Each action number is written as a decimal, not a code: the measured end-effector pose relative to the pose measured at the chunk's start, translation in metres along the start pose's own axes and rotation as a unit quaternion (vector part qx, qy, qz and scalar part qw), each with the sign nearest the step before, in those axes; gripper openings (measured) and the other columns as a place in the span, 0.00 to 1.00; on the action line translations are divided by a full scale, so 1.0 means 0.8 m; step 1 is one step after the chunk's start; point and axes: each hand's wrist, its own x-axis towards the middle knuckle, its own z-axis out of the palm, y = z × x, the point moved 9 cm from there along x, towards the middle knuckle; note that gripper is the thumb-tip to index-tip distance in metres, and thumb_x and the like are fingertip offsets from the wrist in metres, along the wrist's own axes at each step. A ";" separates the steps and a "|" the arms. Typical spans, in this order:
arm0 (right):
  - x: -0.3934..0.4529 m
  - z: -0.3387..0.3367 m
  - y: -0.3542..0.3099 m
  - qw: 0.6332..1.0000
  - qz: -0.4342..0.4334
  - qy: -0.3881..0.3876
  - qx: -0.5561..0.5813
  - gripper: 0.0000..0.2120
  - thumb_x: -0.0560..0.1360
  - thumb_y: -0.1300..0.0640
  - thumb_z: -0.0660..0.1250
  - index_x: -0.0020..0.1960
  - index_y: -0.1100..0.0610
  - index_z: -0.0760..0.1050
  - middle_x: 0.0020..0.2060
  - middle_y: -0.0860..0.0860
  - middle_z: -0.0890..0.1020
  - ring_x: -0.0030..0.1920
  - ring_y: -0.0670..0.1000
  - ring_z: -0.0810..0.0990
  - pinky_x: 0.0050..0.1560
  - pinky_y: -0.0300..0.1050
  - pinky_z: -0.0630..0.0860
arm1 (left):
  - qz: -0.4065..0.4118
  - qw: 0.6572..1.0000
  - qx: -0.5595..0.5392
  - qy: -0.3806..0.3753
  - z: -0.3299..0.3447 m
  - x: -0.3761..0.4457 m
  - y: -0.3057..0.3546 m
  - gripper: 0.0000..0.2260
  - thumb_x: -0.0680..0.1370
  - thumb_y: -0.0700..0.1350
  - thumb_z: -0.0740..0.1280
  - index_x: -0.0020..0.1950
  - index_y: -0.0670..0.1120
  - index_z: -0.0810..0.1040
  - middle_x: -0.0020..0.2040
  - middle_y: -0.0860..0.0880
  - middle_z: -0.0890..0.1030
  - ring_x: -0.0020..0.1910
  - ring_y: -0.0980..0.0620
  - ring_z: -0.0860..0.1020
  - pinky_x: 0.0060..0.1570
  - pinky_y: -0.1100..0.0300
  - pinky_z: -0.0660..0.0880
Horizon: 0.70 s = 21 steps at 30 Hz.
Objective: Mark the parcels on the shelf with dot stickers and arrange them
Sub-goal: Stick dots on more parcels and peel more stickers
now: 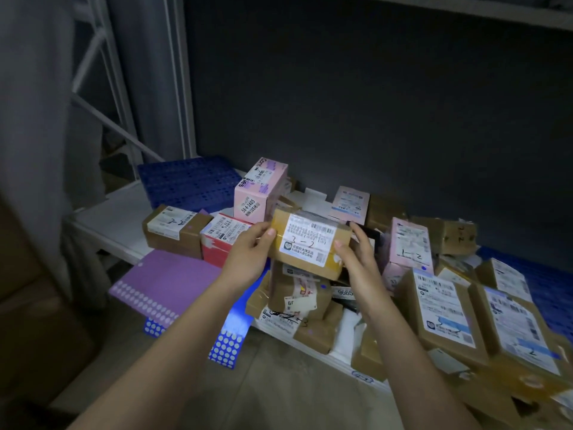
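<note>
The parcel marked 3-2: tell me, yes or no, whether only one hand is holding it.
No: the left hand and the right hand both grip the parcel marked 3-2, one at each end.

Both bare forearms reach forward and up from the lower frame edge, converging toward the middle. Left hand: back of hand to camera, wrist roughly straight, thumb extended right along the near face of a small brown parcel, fingers curled behind its left end. Right hand: thumb pressed on the parcel's right near edge, fingers wrapped over the far side. Parcel held between both hands, raised above the pile.
</note>
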 end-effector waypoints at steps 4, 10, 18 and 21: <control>0.016 0.005 0.019 1.000 -0.008 -0.030 0.000 0.35 0.76 0.61 0.67 0.75 0.40 0.55 0.68 0.40 0.69 0.66 0.41 0.69 0.48 0.30 0.73 | -0.008 1.000 -0.001 -0.006 0.009 0.020 -0.026 0.12 0.82 0.37 0.57 0.61 0.45 0.75 0.49 0.55 0.78 0.47 0.64 0.74 0.39 0.81 0.68; 0.019 0.013 0.045 0.997 -0.010 -0.041 -0.057 0.46 0.72 0.64 0.72 0.74 0.35 0.50 0.66 0.36 0.65 0.63 0.34 0.64 0.53 0.27 0.67 | -0.030 0.999 0.027 -0.006 0.018 0.042 -0.068 0.15 0.80 0.32 0.55 0.63 0.42 0.74 0.55 0.49 0.78 0.55 0.55 0.74 0.47 0.75 0.69; 0.011 0.014 0.034 0.980 -0.048 0.000 -0.191 0.48 0.72 0.56 0.73 0.74 0.34 0.42 0.76 0.38 0.49 0.75 0.43 0.50 0.70 0.48 0.59 | -0.027 0.999 0.024 -0.031 0.019 0.029 -0.075 0.17 0.80 0.34 0.59 0.65 0.48 0.72 0.55 0.55 0.78 0.57 0.60 0.76 0.59 0.69 0.69; -0.019 0.039 -0.007 0.941 -0.181 0.050 -0.281 0.40 0.72 0.57 0.71 0.74 0.39 0.51 0.75 0.39 0.50 0.74 0.42 0.48 0.66 0.43 0.59 | -0.022 0.998 0.041 0.041 -0.021 0.010 -0.088 0.15 0.79 0.35 0.60 0.63 0.48 0.72 0.56 0.52 0.77 0.51 0.60 0.75 0.52 0.72 0.68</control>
